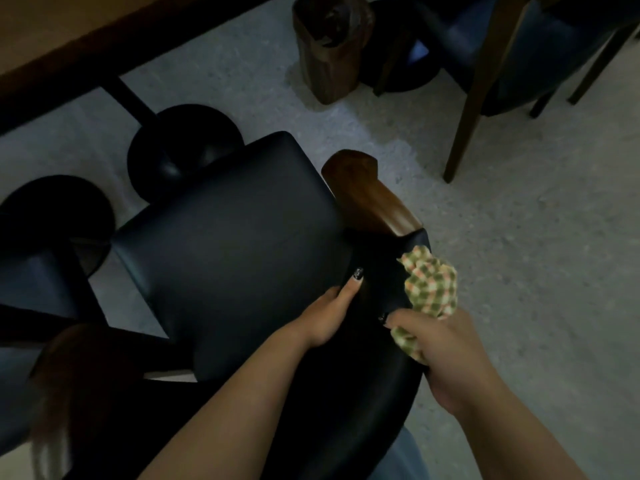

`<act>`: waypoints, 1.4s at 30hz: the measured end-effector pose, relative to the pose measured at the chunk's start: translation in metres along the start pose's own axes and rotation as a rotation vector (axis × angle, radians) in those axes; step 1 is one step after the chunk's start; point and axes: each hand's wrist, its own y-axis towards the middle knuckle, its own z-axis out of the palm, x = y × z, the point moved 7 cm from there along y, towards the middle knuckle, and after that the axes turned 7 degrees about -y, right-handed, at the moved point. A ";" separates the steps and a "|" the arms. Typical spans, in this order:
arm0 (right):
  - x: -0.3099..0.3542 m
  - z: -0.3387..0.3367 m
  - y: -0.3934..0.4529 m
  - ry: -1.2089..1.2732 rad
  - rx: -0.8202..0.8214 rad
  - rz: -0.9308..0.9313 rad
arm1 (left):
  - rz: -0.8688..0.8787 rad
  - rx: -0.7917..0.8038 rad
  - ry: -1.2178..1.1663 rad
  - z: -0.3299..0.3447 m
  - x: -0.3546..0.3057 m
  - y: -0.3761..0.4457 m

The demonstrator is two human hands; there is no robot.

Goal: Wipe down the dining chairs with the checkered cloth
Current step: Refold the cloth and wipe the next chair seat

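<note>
Both hands are down at the curved back of the black upholstered dining chair [228, 244]. Her right hand [440, 344] comes in from the near right, wrist bent, fingers curled round the bunched green, cream and pink checkered cloth [431, 285], which puffs out beyond the knuckles and lies against the right end of the backrest, just below the rounded brown wooden armrest [367, 195]. Her left hand [332, 310] reaches in from the near side, forearm straight, with the thumb laid long and flat on the dark padding; the other fingers drop behind the backrest's edge, so how far they curl I cannot tell.

Dim light blurs most edges. Past the seat stand two round black table bases [180, 150] under the brown wooden table edge [69, 46] at far left. A brown bin [329, 50] with a dark liner stands on the grey speckled floor [519, 254]; another wooden-legged chair [485, 81] is cut off at far right.
</note>
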 end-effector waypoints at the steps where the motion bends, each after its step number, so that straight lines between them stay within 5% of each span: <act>1: -0.003 -0.004 0.001 0.006 0.007 0.000 | 0.003 -0.004 0.006 0.005 0.002 0.002; 8: 0.002 -0.011 0.000 -0.084 -0.002 -0.080 | 0.013 0.012 -0.074 0.010 0.003 0.001; 13: 0.087 -0.022 -0.037 -0.386 -0.359 -0.653 | 0.118 -0.123 -0.082 -0.013 -0.020 -0.025; 17: 0.130 0.024 -0.030 -0.182 -0.049 -0.695 | 0.354 -0.219 -0.419 -0.053 -0.055 -0.064; 21: 0.146 0.107 -0.006 -0.048 0.431 -0.485 | 0.576 -0.333 -0.562 -0.117 -0.077 -0.107; 24: 0.145 0.158 0.009 -0.023 0.587 -0.284 | 0.680 -0.442 -0.649 -0.171 -0.075 -0.125; 28: 0.142 0.215 0.025 -0.067 0.622 -0.218 | 0.699 -0.534 -0.714 -0.229 -0.054 -0.127; 32: 0.145 0.255 0.036 -0.086 0.580 -0.285 | 0.695 -0.466 -0.799 -0.252 -0.038 -0.121; 39: 0.144 0.257 0.069 -0.219 0.322 -0.496 | 0.603 -0.637 -0.798 -0.254 -0.018 -0.104; 42: 0.139 0.262 0.069 -0.298 0.499 -0.585 | 0.578 -0.668 -0.875 -0.253 -0.015 -0.096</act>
